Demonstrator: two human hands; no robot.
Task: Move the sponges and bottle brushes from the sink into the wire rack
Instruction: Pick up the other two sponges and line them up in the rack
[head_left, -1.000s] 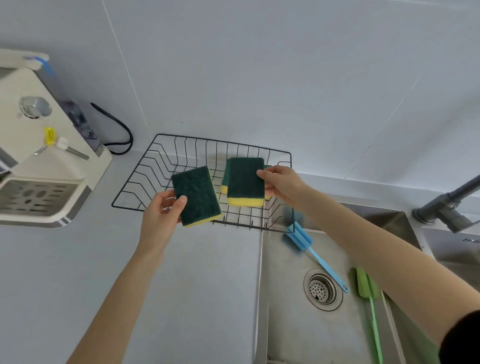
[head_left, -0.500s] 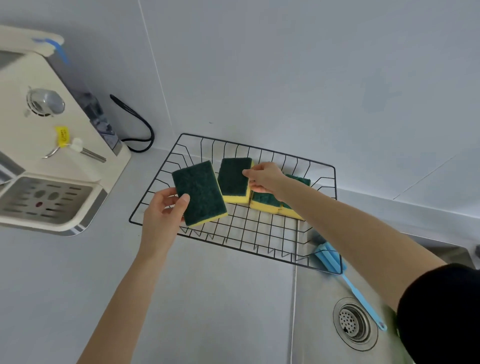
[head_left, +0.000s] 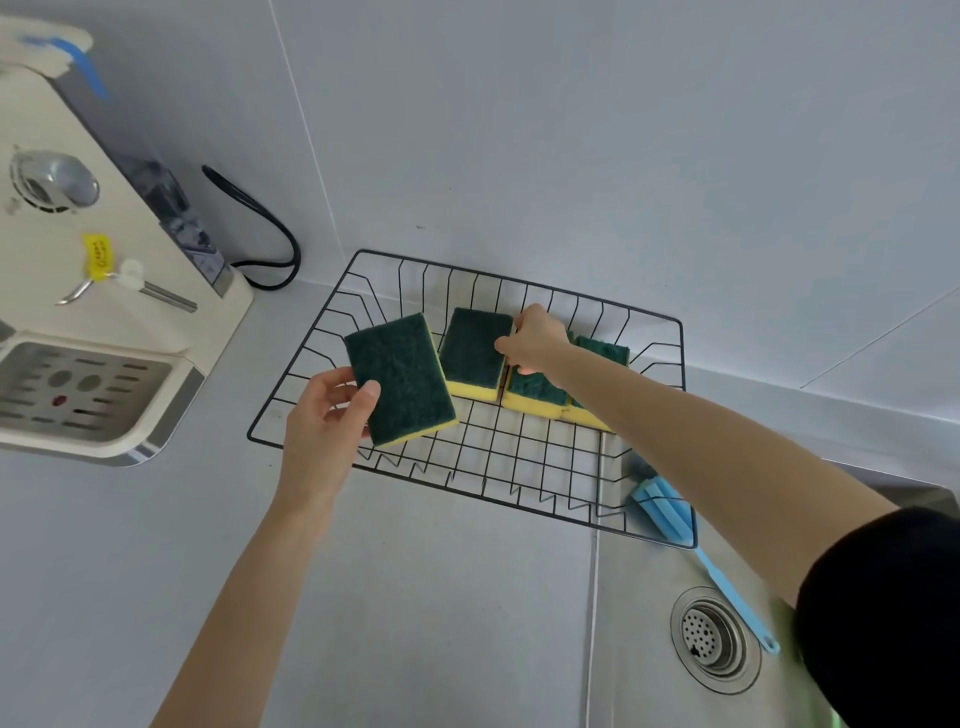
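Above the near left edge of the wire rack (head_left: 652, 332), the left hand (head_left: 324, 421) holds a sponge (head_left: 400, 379) by its lower left corner, thumb on the dark green scouring face, fingers behind. This sponge is a flat rectangle, green on top with a yellow foam layer showing along its lower and right edges, and it is tilted so the green side faces the camera.

In the rack, the right hand (head_left: 532, 340) pinches the upper right corner of a second sponge (head_left: 475, 353), which leans upright with the same green face and a yellow strip along the bottom. Just to its right two more sponges (head_left: 535, 397) stand side by side, touching, partly hidden by the right wrist and forearm; their green tops and yellow bases match the others.

The rack is black wire with a grid floor and zigzag wires along its near side; it sits on the grey desk (head_left: 415, 597) against the wall, its right end reaching over the sink (head_left: 639, 649).

In the sink lies a blue brush (head_left: 667, 514), its ribbed head just under the rack's near right corner and its thin handle running past the drain (head_left: 714, 639). A sliver of green shows at the bottom right edge; what it is cannot be told.
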